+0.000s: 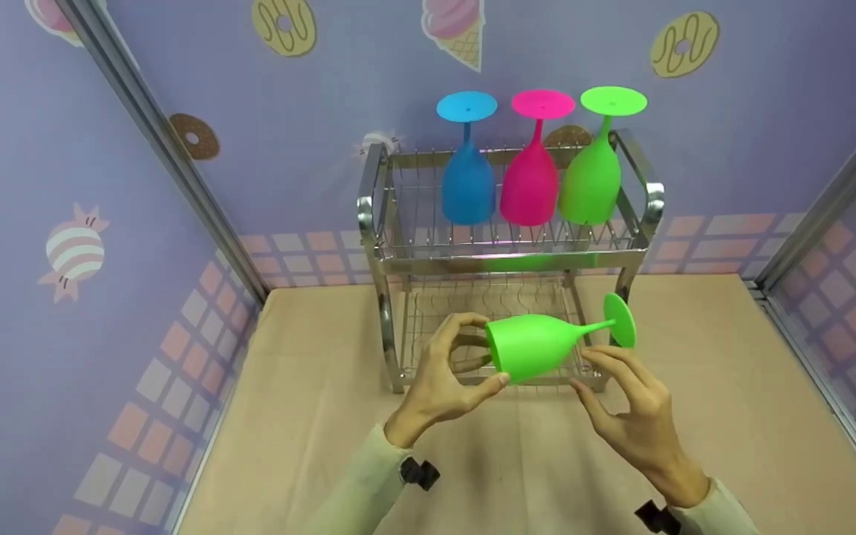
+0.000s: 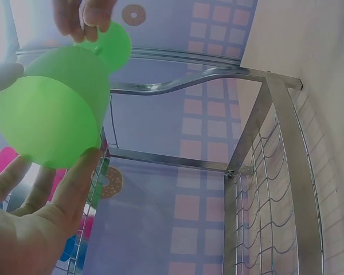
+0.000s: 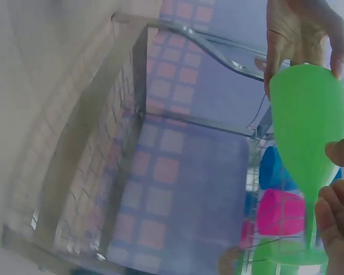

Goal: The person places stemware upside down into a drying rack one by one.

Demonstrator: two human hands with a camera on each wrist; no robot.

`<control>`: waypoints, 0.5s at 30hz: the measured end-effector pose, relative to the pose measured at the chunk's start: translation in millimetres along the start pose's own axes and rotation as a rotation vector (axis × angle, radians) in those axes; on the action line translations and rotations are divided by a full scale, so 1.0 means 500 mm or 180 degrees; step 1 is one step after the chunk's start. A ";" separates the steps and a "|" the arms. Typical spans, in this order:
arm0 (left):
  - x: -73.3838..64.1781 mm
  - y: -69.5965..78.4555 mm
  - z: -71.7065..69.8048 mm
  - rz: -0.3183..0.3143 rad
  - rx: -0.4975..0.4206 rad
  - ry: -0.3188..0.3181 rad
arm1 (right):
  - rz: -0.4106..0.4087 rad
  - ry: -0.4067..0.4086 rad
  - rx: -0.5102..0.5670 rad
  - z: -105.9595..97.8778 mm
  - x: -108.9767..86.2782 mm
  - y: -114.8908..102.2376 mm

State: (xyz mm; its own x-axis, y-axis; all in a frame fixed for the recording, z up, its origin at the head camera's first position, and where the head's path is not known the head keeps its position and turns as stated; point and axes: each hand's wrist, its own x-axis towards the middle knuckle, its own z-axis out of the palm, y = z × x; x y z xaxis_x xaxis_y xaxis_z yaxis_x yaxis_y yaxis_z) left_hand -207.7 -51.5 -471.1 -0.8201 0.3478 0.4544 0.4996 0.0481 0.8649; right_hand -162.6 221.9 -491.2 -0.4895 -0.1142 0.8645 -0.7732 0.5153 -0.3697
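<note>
A green plastic wine glass (image 1: pixel 532 345) lies sideways in the air in front of the rack, its mouth to the left and its foot to the right. Around the rim end of the bowl, my left hand (image 1: pixel 439 375) grips it between thumb and fingers. My right hand (image 1: pixel 632 416) is just below the stem and foot, thumb and fingers spread apart. In the right wrist view its fingers (image 3: pixel 335 220) overlap the stem, and contact is hard to tell. The left wrist view looks into the glass's open mouth (image 2: pixel 46 120).
A two-tier metal dish rack (image 1: pixel 510 263) stands against the patterned back wall. On its top tier, blue (image 1: pixel 468 186), pink (image 1: pixel 530 186) and green (image 1: pixel 591 182) wine glasses stand upside down in a row. The lower wire tier (image 1: pixel 417 319) sits behind my hands. Metal-framed side walls flank the table (image 1: pixel 309 416).
</note>
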 end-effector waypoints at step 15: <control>0.002 -0.001 0.022 -0.0021 -0.0225 0.0049 | 0.2227 0.0003 0.2251 0.044 0.019 -0.012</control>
State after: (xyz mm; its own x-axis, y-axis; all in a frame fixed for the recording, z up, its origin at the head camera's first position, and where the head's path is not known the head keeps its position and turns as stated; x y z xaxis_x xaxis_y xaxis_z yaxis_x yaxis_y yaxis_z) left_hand -205.7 -41.0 -473.6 -0.8278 0.3333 0.4514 0.4737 -0.0160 0.8805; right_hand -171.6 198.9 -488.5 -0.9271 0.0228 0.3742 -0.3729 -0.1585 -0.9142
